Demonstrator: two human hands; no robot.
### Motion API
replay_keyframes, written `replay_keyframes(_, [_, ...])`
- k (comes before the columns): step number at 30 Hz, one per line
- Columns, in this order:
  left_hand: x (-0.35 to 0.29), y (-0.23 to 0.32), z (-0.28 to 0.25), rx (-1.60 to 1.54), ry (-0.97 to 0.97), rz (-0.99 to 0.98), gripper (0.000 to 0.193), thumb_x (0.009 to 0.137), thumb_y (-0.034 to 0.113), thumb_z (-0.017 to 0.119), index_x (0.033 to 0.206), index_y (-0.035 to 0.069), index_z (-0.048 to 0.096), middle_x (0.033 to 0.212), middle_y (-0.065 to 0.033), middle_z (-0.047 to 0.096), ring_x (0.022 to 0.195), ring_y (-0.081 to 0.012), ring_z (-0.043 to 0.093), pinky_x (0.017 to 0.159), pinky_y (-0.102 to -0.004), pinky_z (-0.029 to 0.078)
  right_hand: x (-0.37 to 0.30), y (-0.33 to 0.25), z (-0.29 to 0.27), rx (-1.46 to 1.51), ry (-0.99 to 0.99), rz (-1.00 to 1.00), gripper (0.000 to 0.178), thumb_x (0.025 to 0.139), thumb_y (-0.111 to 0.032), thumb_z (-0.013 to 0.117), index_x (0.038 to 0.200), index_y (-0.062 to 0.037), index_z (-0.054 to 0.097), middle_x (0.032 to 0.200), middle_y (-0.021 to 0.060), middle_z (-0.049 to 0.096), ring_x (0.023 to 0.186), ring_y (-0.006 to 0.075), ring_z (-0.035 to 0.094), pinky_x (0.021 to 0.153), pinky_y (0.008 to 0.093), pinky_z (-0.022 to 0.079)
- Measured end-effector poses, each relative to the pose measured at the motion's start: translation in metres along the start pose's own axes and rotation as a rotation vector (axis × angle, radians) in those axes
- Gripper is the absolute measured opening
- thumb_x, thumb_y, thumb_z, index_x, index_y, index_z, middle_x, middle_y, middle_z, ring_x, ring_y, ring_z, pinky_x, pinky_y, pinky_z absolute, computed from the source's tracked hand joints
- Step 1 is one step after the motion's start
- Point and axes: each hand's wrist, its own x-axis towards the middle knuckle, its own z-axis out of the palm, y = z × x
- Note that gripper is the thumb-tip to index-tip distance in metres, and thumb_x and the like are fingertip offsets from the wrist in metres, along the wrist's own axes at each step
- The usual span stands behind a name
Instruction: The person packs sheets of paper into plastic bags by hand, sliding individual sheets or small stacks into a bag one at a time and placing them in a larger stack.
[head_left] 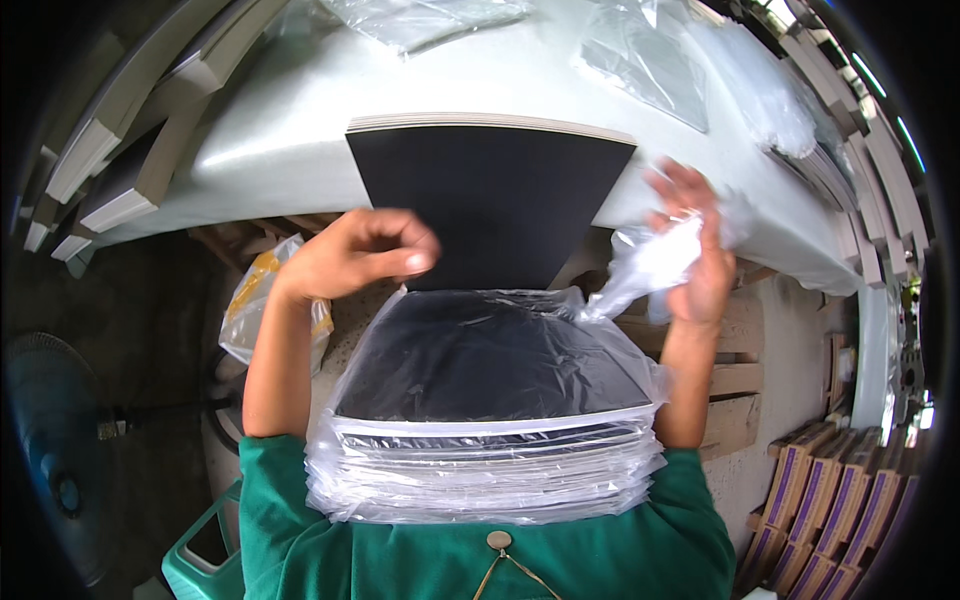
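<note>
A stack of black-faced sheets or boards in clear plastic sleeves (490, 365) lies close against my body. Beyond it, a black board set with pale layered edges (480, 190) leans against the table's front edge. My left hand (365, 250) hovers at the black set's left side, its fingers curled in, with nothing visible in them. On the other side, my right hand (695, 255), somewhat blurred, grips crumpled clear plastic film (655, 255). That film trails down to the far right corner of the top sleeve.
A pale covered table (270, 130) spans the far side, bearing clear plastic sleeves (645, 70) and thick board stacks (130, 190). A plastic bag (265, 300) hangs at left, near a fan (55, 460) and green stool (205, 555). Bundled boxes (830, 490) stand at lower right.
</note>
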Motion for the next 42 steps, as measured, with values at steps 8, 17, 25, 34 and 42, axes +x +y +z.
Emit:
replay_keyframes(8, [0.042, 0.034, 0.065, 0.046, 0.402, 0.368, 0.017, 0.086, 0.015, 0.052, 0.090, -0.001, 0.055, 0.070, -0.0009, 0.053, 0.061, -0.0056, 0.045, 0.055, -0.0205, 0.038, 0.011, 0.024, 0.082, 0.179, -0.313, 0.345, 0.046, 0.084, -0.010, 0.054, 0.125, 0.0020, 0.037, 0.120, 0.0085, 0.046, 0.106, 0.0113, 0.044, 0.087, 0.0261, 0.036])
replay_keyframes(17, [0.035, 0.036, 0.074, 0.074, 0.690, 0.359, 0.016, 0.082, 0.015, 0.060, 0.078, -0.001, 0.057, 0.069, -0.0012, 0.056, 0.065, -0.0053, 0.048, 0.060, -0.0192, 0.041, 0.016, 0.039, 0.079, -0.031, -0.027, 0.175, 0.018, 0.076, -0.009, 0.066, 0.090, -0.0021, 0.057, 0.082, 0.0019, 0.058, 0.074, 0.0077, 0.054, 0.068, 0.0224, 0.042])
replay_keyframes(25, [0.039, 0.025, 0.063, 0.100, 0.689, 0.380, 0.020, 0.084, 0.017, 0.056, 0.074, 0.000, 0.060, 0.066, 0.0006, 0.056, 0.058, -0.0025, 0.045, 0.052, -0.0183, 0.036, 0.012, 0.043, 0.068, 0.122, -0.100, 0.305, 0.019, 0.078, -0.023, 0.065, 0.083, -0.0073, 0.056, 0.075, -0.0018, 0.053, 0.071, 0.0069, 0.049, 0.065, 0.0207, 0.037])
replay_keyframes(34, [0.034, 0.034, 0.068, -0.043, 0.426, 0.401, 0.019, 0.078, 0.007, 0.063, 0.093, 0.001, 0.054, 0.085, -0.0035, 0.057, 0.077, -0.0071, 0.050, 0.071, -0.0213, 0.041, 0.006, 0.031, 0.080, 0.092, -0.048, 0.239, 0.024, 0.078, -0.023, 0.065, 0.089, -0.0030, 0.059, 0.085, 0.0019, 0.058, 0.080, 0.0086, 0.051, 0.072, 0.0224, 0.039])
replay_keyframes(42, [0.039, 0.029, 0.067, 0.134, 0.633, 0.562, 0.011, 0.083, 0.010, 0.057, 0.078, 0.000, 0.058, 0.081, -0.0050, 0.061, 0.072, -0.0086, 0.052, 0.066, -0.0211, 0.042, 0.004, 0.037, 0.061, 0.066, -0.128, 0.268, 0.025, 0.073, -0.025, 0.067, 0.082, -0.0046, 0.054, 0.084, 0.0033, 0.056, 0.080, 0.0133, 0.052, 0.069, 0.0245, 0.039])
